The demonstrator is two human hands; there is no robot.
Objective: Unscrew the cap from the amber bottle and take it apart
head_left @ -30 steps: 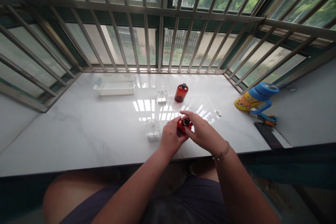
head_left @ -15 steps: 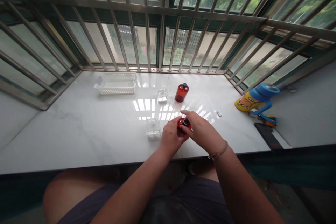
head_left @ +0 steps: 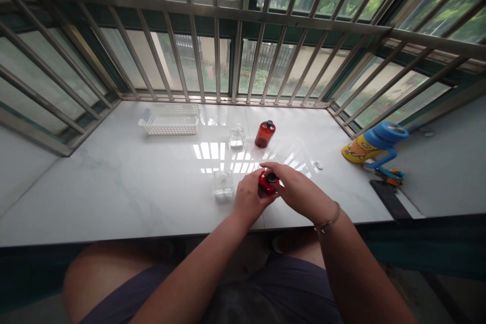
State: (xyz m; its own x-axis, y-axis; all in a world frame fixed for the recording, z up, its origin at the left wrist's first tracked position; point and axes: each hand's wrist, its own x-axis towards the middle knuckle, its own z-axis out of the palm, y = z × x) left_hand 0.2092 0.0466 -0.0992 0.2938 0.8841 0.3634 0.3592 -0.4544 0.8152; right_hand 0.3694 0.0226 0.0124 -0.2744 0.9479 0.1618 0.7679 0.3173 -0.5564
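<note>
My left hand (head_left: 247, 196) is closed round the side of a translucent red bottle (head_left: 265, 186) with a black cap (head_left: 271, 177). From the right, my right hand (head_left: 298, 188) curves over the bottle's top, thumb beside the cap and fingers reaching past its far side; its exact contact with the cap is partly hidden. Just left of my left hand is a clear square glass container (head_left: 223, 183). Farther back, a second red bottle (head_left: 265, 135) with a black cap stands upright, next to a smaller clear glass bottle (head_left: 237, 137).
A white perforated basket (head_left: 170, 124) sits at the back left. On the right are a blue and yellow drinking flask (head_left: 374, 143), a small blue and orange object (head_left: 391, 176) and a dark phone-like slab (head_left: 389, 199). A tiny white piece (head_left: 318, 165) lies on the marbled counter (head_left: 125, 187). Window bars enclose its back.
My right hand has turned slightly and shifted right, its thumb drawing back so that more of the black cap shows. My left hand keeps its hold on the red bottle.
</note>
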